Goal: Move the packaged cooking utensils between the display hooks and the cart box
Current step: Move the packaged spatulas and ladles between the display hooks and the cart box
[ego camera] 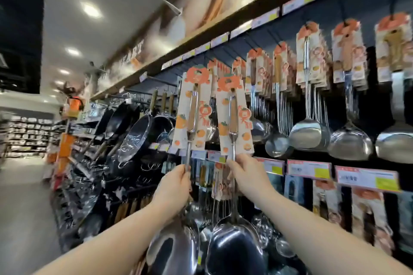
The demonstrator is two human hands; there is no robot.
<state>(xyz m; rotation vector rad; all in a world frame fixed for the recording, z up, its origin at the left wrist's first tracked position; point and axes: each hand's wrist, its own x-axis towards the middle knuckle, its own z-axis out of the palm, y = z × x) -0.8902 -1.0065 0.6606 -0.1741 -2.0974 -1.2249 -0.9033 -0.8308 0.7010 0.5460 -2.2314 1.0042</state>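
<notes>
I hold two packaged steel ladles up toward the display hooks. My left hand (176, 187) grips the thin metal stem of the left ladle (192, 116), whose white card with orange fruit print rises above the hand. My right hand (248, 174) grips the stem of the right ladle (233, 118), just under its card. Both ladle bowls (232, 250) hang low near my forearms. The card tops sit close to the upper row of hooks (214, 62). The cart box is out of view.
Further packaged ladles and skimmers (310, 105) hang along the dark rack to the right. Black pans and woks (134, 131) hang at the left. Price tags (308, 168) line the rail below my hands, with further utensils beneath. The aisle floor runs along the left.
</notes>
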